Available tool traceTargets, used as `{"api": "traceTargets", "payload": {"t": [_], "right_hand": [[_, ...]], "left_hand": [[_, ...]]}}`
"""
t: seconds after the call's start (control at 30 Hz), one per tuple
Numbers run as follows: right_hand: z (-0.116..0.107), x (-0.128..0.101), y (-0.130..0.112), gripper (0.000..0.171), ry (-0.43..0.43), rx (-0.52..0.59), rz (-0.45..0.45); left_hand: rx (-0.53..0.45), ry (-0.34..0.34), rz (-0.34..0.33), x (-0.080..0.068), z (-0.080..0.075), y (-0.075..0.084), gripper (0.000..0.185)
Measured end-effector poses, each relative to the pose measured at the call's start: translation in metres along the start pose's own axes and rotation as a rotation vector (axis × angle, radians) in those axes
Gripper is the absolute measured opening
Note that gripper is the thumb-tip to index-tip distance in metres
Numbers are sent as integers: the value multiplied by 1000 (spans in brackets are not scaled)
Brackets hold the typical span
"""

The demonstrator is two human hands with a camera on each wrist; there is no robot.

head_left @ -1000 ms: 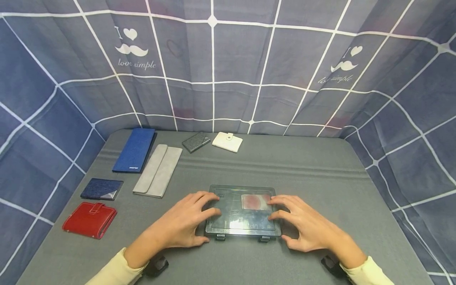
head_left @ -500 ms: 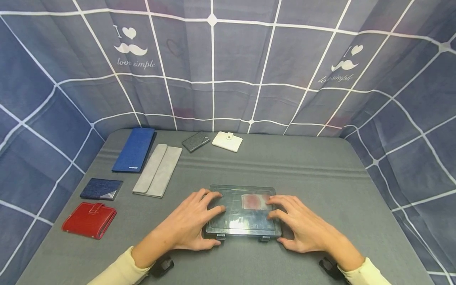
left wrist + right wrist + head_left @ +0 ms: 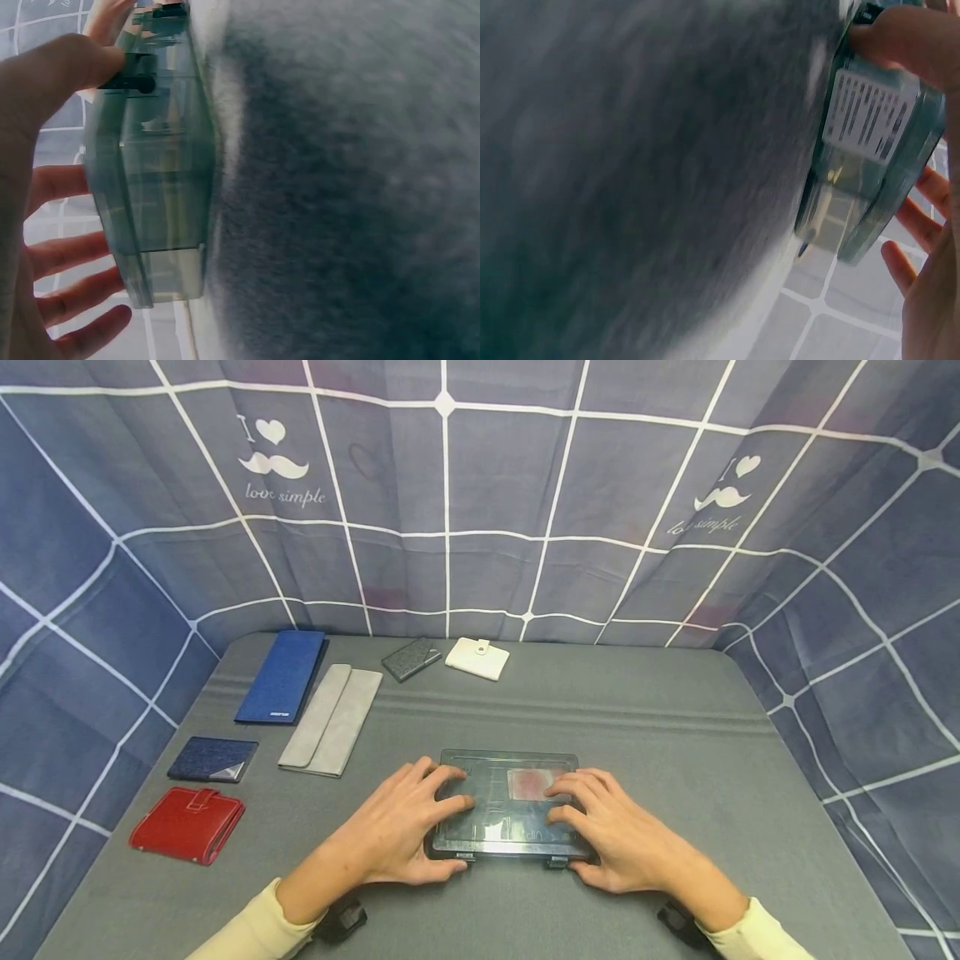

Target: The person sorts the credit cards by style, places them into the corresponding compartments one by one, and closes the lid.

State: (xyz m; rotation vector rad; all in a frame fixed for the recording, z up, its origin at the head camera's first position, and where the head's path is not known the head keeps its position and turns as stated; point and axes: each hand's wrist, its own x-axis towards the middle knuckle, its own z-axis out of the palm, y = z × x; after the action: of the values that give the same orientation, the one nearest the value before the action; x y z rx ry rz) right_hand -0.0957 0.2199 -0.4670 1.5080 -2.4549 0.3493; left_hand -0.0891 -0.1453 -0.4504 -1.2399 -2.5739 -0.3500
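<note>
Resting flat near the front edge of the grey table (image 3: pixel 660 727), the clear plastic box (image 3: pixel 498 777) sits with its lid down and its two dark latches facing me. My left hand (image 3: pixel 401 831) lies over the box's left end, fingers spread straight across the lid and thumb pressed against the front edge by the left latch; the left wrist view shows that thumb right on the latch and the fingers laid along the lid. My right hand (image 3: pixel 611 839) mirrors it on the right end, fingers flat on the lid just under the pinkish label, thumb at the front right corner. Neither hand is curled round the box; both press on it.

Well apart to the left lie a red wallet (image 3: pixel 187 823), a dark blue card holder (image 3: pixel 213 758), a grey pouch (image 3: pixel 332 719) and a long blue wallet (image 3: pixel 284 675). Further back sit a small dark grey case (image 3: pixel 411 659) and a white wallet (image 3: pixel 477 658). Checked blue cloth (image 3: pixel 525 485) walls the table.
</note>
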Motion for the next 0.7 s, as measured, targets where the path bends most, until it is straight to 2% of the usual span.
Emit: {"api": "traceTargets", "payload": {"t": [0.33, 0.7], "right_hand": [[2, 5, -4, 64, 0, -40, -6], [0, 3, -1, 59, 57, 124, -7]], "left_hand": [[-4, -36, -12, 2, -4, 1, 70], [-27, -59, -25, 2, -6, -1, 69]]}}
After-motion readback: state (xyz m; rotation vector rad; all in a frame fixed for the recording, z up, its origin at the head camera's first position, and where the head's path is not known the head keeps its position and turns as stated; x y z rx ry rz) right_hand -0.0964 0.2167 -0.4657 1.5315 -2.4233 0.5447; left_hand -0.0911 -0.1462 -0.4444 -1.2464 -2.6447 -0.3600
